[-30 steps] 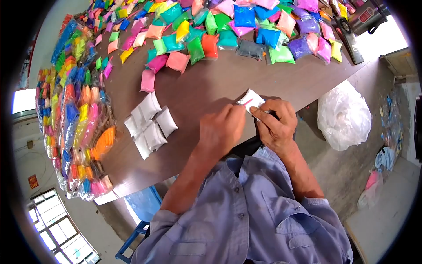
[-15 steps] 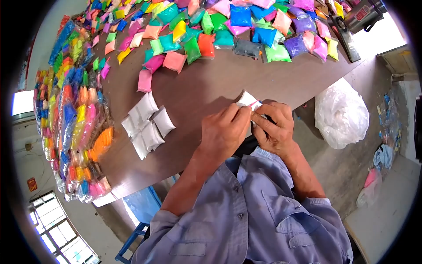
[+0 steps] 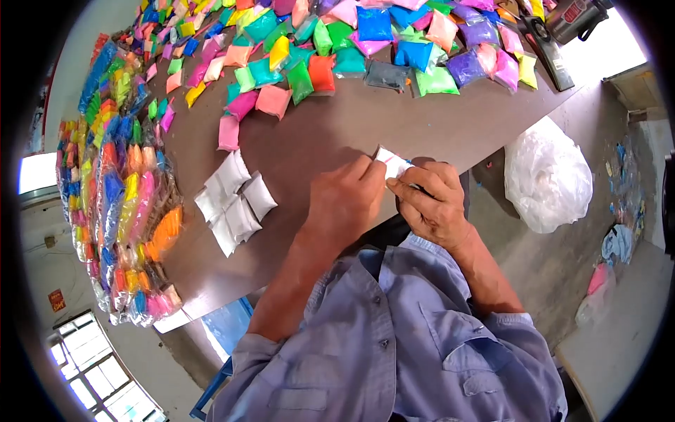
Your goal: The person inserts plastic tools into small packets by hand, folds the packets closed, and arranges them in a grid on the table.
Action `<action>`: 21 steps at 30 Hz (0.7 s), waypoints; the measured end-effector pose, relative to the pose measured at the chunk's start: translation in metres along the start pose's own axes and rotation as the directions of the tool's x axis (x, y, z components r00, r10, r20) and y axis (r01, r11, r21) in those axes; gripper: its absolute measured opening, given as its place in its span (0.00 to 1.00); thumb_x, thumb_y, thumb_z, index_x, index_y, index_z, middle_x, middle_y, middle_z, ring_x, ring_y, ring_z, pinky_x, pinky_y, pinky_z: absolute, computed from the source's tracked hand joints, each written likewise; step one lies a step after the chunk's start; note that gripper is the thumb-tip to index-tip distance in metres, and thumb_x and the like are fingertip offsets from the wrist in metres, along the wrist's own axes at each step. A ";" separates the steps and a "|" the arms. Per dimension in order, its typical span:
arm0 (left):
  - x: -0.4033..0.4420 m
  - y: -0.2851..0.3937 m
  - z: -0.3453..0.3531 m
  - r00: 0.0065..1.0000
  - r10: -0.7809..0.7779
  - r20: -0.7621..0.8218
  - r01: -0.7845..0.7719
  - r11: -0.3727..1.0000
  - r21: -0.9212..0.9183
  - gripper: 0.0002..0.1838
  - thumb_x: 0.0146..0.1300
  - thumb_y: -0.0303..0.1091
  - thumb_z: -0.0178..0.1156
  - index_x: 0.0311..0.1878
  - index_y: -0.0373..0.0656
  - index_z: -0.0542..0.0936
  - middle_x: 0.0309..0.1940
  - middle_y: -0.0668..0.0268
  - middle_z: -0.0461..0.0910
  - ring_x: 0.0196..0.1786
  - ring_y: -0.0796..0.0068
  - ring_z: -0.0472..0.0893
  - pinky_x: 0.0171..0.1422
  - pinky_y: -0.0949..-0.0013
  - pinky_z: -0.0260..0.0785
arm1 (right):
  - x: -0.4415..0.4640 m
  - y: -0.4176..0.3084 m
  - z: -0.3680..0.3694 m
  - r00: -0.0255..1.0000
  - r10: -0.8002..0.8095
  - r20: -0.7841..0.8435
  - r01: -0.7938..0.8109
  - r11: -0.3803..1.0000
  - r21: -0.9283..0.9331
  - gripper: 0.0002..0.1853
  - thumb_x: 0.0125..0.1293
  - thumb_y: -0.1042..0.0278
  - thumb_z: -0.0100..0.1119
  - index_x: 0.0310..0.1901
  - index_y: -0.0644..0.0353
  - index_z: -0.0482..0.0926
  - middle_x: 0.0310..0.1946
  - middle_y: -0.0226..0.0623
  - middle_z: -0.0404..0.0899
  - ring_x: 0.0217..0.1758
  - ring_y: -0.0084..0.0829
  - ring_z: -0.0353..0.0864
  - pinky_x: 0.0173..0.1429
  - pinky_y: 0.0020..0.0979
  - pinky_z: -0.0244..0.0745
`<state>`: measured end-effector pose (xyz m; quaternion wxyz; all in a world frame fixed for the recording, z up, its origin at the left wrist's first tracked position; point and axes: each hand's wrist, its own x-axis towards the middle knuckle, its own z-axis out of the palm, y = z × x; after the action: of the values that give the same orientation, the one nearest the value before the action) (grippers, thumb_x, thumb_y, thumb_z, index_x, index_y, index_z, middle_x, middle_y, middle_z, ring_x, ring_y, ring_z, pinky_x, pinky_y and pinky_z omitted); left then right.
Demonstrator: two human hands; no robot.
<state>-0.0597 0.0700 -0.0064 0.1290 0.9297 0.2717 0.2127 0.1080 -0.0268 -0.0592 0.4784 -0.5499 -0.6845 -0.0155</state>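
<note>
A small white packet [image 3: 392, 162] with a pinkish-red mark is held between my two hands at the table's near edge. My left hand [image 3: 348, 197] has its fingers closed on the packet's left side, and its fingertips partly cover it. From the right, my right hand [image 3: 432, 204] pinches the packet's lower right part with thumb and bent fingers. The palms hide some of the packet's near side. To the left of my hands, several similar white packets [image 3: 242, 216] lie together on the brown table [image 3: 309, 141].
Many colourful packets [image 3: 373, 24] cover the table's far side. Bundles of bagged coloured packets [image 3: 116, 204] line the left edge. A dark mug [image 3: 573, 20] stands at the far right corner. A white plastic bag [image 3: 548, 176] is beyond the right edge; a blue stool [image 3: 228, 323] stands lower left.
My left hand has shifted slightly left and down, its fingers now farther from the right hand's. More of the white packet shows between them. The camera view has shifted slightly.
</note>
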 end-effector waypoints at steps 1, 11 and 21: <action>-0.001 -0.006 -0.001 1.000 0.001 0.001 -0.001 1.000 -0.001 0.08 0.61 0.27 0.67 0.35 0.46 0.76 0.28 0.67 0.74 0.28 0.64 0.81 0.28 0.61 0.70 | -0.001 -0.001 -0.002 1.000 0.001 -0.001 -0.001 1.000 -0.001 0.17 0.51 0.78 0.67 0.44 0.56 0.90 0.45 0.27 0.81 0.51 0.35 0.80 0.55 0.37 0.73; 0.003 -0.006 -0.009 0.997 -0.037 0.066 0.038 0.999 -0.016 0.06 0.62 0.26 0.65 0.35 0.45 0.76 0.29 0.65 0.76 0.30 0.60 0.82 0.30 0.57 0.72 | -0.002 0.001 -0.001 1.000 -0.001 0.019 0.002 1.000 -0.009 0.18 0.48 0.81 0.68 0.43 0.56 0.92 0.46 0.31 0.83 0.52 0.39 0.82 0.56 0.37 0.78; -0.010 -0.004 -0.008 0.960 -0.258 -0.106 0.226 0.942 -0.248 0.05 0.64 0.22 0.68 0.41 0.41 0.84 0.29 0.60 0.80 0.28 0.55 0.82 0.30 0.58 0.72 | 0.001 0.004 -0.005 0.998 0.062 0.009 -0.063 0.997 0.040 0.15 0.49 0.82 0.66 0.40 0.56 0.87 0.43 0.31 0.83 0.52 0.39 0.84 0.56 0.38 0.78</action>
<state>-0.0724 0.0686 -0.0037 0.2434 0.8508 0.3653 0.2890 0.1144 -0.0269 -0.0580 0.4869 -0.5615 -0.6689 0.0151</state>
